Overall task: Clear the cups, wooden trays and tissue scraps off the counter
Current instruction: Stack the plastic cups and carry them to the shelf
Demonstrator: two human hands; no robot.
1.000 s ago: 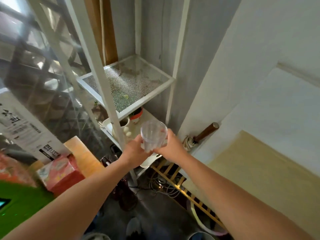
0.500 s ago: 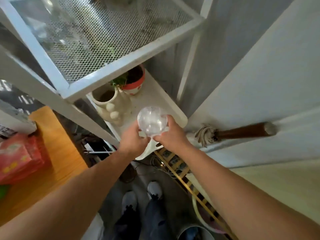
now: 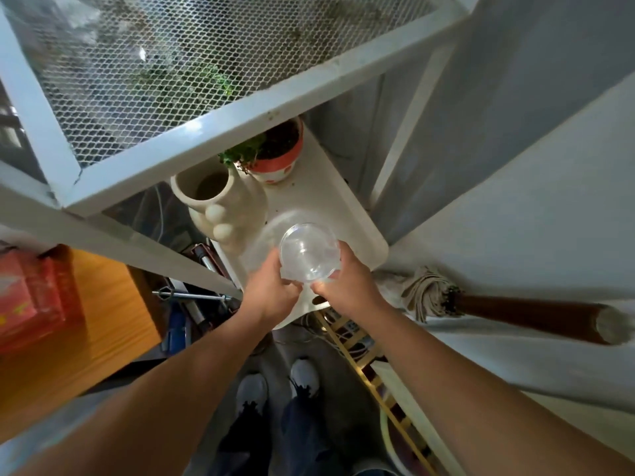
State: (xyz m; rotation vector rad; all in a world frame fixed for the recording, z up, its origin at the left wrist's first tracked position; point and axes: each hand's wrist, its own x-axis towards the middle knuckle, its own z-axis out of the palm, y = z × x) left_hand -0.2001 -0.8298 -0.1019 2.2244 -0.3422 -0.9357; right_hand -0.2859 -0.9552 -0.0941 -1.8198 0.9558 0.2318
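A clear plastic cup (image 3: 308,251) is held between both of my hands, its round open mouth facing up at me. It hovers over the front part of a white lower shelf (image 3: 357,235). My left hand (image 3: 271,293) grips the cup's left side and my right hand (image 3: 347,286) grips its right side. A second blurred clear rim (image 3: 264,235) shows just left of the cup; I cannot tell if it is another cup. No wooden trays or tissue scraps are in view.
A cream vase (image 3: 223,207) and a red potted plant (image 3: 275,152) stand on the lower shelf. Above is a white mesh shelf (image 3: 192,63). A broom handle (image 3: 515,314) lies right, an orange counter edge (image 3: 86,321) with a red pack (image 3: 34,297) left.
The view has tilted down and closed in on the rack. Both hands have carried the cup lower, under the mesh shelf and over the white lower shelf.
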